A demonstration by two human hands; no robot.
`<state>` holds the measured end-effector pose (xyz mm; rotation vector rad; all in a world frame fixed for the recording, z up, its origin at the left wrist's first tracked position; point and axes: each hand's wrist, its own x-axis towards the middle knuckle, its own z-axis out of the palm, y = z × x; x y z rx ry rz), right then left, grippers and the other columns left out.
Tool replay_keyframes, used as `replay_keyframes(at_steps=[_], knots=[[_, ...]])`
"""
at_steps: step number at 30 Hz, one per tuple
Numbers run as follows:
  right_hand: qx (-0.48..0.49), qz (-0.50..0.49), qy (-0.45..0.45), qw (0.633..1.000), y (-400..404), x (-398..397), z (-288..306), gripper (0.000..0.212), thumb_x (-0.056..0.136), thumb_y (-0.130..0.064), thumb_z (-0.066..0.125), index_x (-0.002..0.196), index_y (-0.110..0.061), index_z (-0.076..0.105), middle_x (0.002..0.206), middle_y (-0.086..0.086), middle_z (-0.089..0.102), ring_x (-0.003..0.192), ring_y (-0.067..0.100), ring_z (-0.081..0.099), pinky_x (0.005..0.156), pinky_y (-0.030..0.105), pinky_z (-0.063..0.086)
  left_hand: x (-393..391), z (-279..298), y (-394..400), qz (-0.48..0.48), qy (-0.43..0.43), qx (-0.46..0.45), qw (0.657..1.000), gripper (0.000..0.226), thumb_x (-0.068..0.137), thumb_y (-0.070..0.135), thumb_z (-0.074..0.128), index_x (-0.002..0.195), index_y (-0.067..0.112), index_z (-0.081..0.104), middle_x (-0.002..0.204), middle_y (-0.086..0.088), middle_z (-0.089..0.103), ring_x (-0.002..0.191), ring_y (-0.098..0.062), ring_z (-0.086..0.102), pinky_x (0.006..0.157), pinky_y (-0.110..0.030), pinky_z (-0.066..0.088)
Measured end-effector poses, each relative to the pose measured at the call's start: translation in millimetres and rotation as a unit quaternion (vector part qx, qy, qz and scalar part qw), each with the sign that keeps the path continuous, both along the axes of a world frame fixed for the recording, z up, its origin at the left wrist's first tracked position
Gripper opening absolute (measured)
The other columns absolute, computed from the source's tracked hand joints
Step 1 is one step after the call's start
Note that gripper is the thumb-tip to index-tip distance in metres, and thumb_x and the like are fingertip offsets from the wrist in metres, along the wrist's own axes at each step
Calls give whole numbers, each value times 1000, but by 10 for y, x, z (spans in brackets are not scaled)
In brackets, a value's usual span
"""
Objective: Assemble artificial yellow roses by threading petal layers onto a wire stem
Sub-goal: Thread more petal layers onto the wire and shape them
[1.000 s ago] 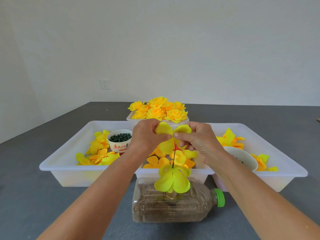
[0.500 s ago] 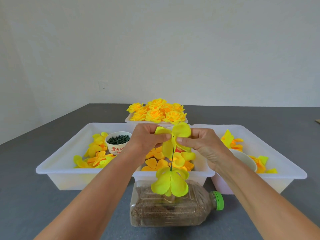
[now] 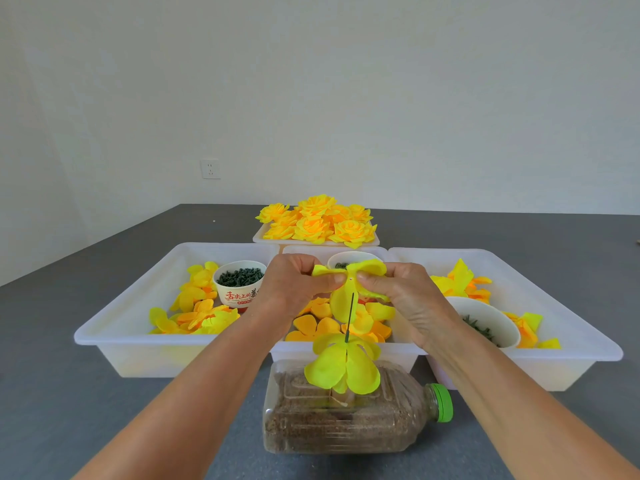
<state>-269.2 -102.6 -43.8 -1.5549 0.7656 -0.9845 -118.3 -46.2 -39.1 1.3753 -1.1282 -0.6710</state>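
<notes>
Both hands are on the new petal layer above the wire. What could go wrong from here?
1. The petal layer has a small centre hole; the wire stem may miss it and pierce the petal.
2. Pressing down might tilt the stem in the lying bottle.
3. The left hand and right hand pinch near the hole, close to the wire tip.

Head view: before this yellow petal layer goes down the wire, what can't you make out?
- Head view: base of the thin green wire stem, hidden under the threaded yellow petal layer.
- Right-hand white bowl: contents, half behind the right hand.
- Small hole in held yellow petal layer: alignment too small to judge.
</notes>
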Motion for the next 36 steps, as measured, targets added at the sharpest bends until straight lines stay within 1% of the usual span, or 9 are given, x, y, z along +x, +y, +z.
replay_keyframes(at_steps=[5, 10, 16, 18, 23, 25, 28, 32, 36], knots=[[1, 9, -2, 1000, 17, -11, -21, 10, 81, -12, 70, 77, -21, 72, 73, -6, 73, 72, 10, 66, 73, 28, 52, 11, 1, 33, -6, 17, 8, 1000, 8, 75, 8, 74, 70, 5, 68, 68, -10, 65, 62, -16, 56, 60, -21, 50], [4, 44, -14, 999, 57, -52, -11, 11, 76, -10, 73, 81, -20, 74, 83, 0, 75, 82, 16, 69, 79, 30, 54, 12, 9, 90, -17, 19, -2, 1000, 3, 75, 8, 74, 74, 8, 71, 68, -6, 69, 65, -16, 60, 60, -19, 50], [-20, 46, -39, 998, 137, -71, 23, 19, 74, -7, 73, 66, -23, 75, 71, -3, 73, 67, 8, 68, 60, 18, 53, -17, 61, 179, -39, 24, -31, 998, 5, 76, 4, 72, 73, 9, 71, 63, -1, 70, 55, -7, 62, 54, -17, 50], [-26, 45, -38, 998, 151, -86, 33, 17, 75, -8, 73, 67, -23, 75, 72, -3, 73, 69, 8, 68, 63, 19, 54, -14, 80, 215, -45, 19, -39, 998, 4, 75, 3, 71, 74, 7, 70, 68, -5, 71, 60, -10, 64, 58, -20, 52], [-59, 39, -44, 997, 192, -134, 43, 21, 76, -8, 72, 68, -26, 77, 75, -3, 74, 73, 8, 67, 69, 20, 54, -38, 117, 309, -55, 4, -53, 997, 7, 74, -4, 70, 80, -2, 68, 87, -27, 68, 75, -29, 63, 77, -43, 53], [-67, 35, -48, 996, 212, -143, 45, 20, 76, -7, 72, 70, -25, 76, 78, -3, 74, 76, 8, 68, 73, 22, 54, -55, 127, 336, -53, -4, -59, 997, 9, 74, -5, 70, 80, 0, 68, 83, -23, 69, 74, -28, 63, 76, -43, 53], [-83, 37, -56, 994, 246, -152, 53, 19, 76, -5, 71, 74, -23, 75, 80, -4, 75, 78, 7, 68, 73, 21, 53, -65, 152, 362, -43, -18, -70, 996, 16, 72, -5, 72, 73, 11, 69, 75, -15, 70, 69, -25, 64, 73, -39, 54], [-113, 42, -58, 991, 288, -171, 77, 17, 77, -3, 69, 82, -19, 75, 83, -4, 75, 82, 7, 68, 74, 19, 52, -88, 184, 409, -38, -28, -80, 996, 20, 71, -4, 73, 69, 15, 70, 79, -24, 69, 70, -27, 63, 74, -46, 53], [-146, 44, -57, 987, 337, -183, 92, 20, 77, 0, 69, 81, -19, 74, 82, -5, 75, 79, 6, 68, 72, 17, 53, -95, 198, 460, -37, -37, -81, 995, 16, 71, -3, 74, 71, 13, 70, 84, -34, 65, 71, -31, 60, 75, -49, 52]])
